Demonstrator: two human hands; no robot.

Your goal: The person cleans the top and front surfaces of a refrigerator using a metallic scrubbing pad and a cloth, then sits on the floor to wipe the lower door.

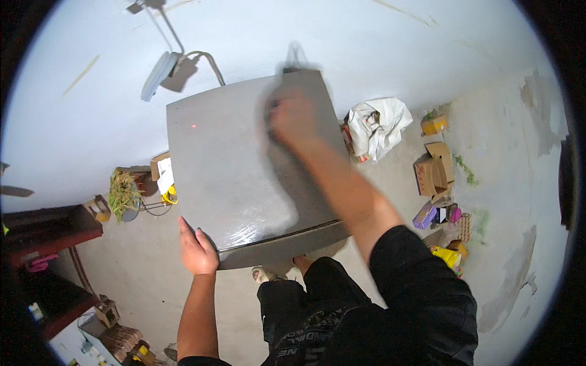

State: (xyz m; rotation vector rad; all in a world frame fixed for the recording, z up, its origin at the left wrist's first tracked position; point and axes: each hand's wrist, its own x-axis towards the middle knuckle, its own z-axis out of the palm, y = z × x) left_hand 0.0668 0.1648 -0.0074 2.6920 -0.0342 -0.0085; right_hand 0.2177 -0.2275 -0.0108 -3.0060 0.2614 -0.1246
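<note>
A tall grey appliance with a flat top and a curved front edge stands before me, perhaps a refrigerator. Wet-looking streaks shine near the front of its top. My left hand lies against the front left corner, fingers stretched along the side and thumb by the edge. Over the far right part of the top is my right hand, smeared by motion. Its fingers look curled, with a dark patch beside them, but whether they hold anything cannot be made out.
Behind the appliance is a white wall with a round pale fixture and a cable. To the right stand a white sack and several cardboard boxes. On the left are dried plants and a dark red shelf.
</note>
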